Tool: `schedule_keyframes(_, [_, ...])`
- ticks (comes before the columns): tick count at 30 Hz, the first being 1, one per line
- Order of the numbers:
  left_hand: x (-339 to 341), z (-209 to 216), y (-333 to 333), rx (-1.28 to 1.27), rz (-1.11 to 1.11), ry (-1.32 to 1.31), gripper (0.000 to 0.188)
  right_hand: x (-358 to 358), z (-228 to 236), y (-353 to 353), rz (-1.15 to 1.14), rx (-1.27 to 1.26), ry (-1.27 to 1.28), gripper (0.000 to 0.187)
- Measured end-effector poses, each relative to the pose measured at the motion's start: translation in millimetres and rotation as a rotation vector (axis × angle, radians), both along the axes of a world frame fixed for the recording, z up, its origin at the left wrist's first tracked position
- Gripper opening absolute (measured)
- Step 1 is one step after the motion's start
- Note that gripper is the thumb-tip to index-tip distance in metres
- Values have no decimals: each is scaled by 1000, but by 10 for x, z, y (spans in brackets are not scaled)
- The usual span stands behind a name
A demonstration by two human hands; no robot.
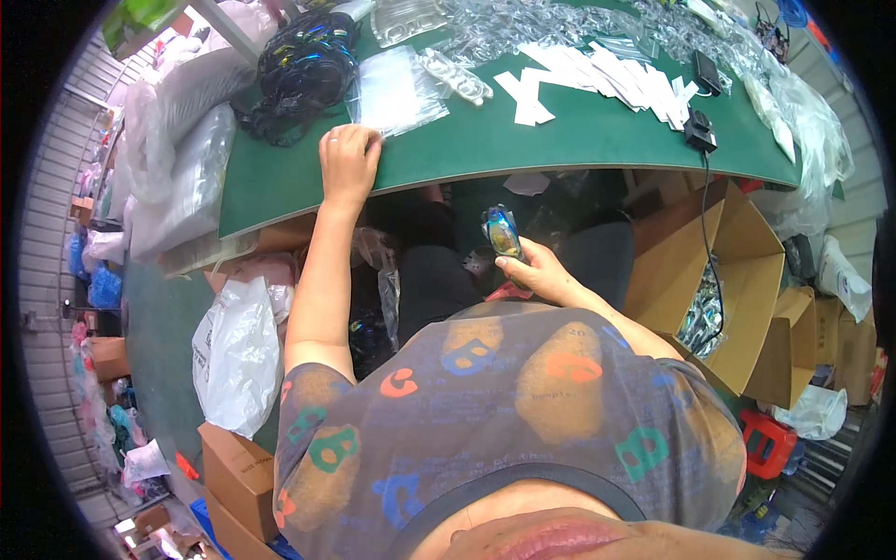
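Note:
My left hand point(350, 157) is at the near edge of the green table, fingers curled together at the near corner of a stack of clear plastic bags point(396, 86). Their tips are partly hidden. In front of my body and below the tabletop, my right hand point(539, 271) is closed around a pair of swim goggles point(503, 231) with shiny blue-green lenses. A heap of dark goggles point(306, 70) with black straps sits on the table, left of the bags. To their right lies a bundle of clear plastic pieces point(455, 77).
White paper strips point(602, 73) and a mass of clear plastic cases point(560, 26) spread over the table. A black adapter point(700, 133) trails a cable down past an open cardboard box point(747, 271) holding shiny packs. A white plastic bag point(238, 350) hangs at left.

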State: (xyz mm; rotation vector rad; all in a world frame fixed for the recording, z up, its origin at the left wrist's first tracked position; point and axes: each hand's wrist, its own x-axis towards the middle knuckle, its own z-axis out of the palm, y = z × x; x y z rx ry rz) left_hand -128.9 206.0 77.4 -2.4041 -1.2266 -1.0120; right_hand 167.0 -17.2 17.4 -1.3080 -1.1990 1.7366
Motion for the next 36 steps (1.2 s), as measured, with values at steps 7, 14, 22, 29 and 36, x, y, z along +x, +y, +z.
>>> schedule_keyframes(7, [-88,-7,-163,-138,-28,-12,16,-115,17,27,35,149,-23,34])
schedule_keyframes(14, [48,113,-440,-87,-116,51,62,-101,-73,-14,44,145,-31,35])
schedule_keyframes(22, [70,-14,-1068,-89,-224,-129,10,-57,-190,5,-16,136,-37,35])
schedule_keyframes(29, [351,-693,-1928,-1084,-284,-1029,9,-10,-262,82,-115,92,60,32])
schedule_keyframes(36, [620,-842,-2024,-946,-185,-856,12,-116,177,72,-98,-178,235,37])
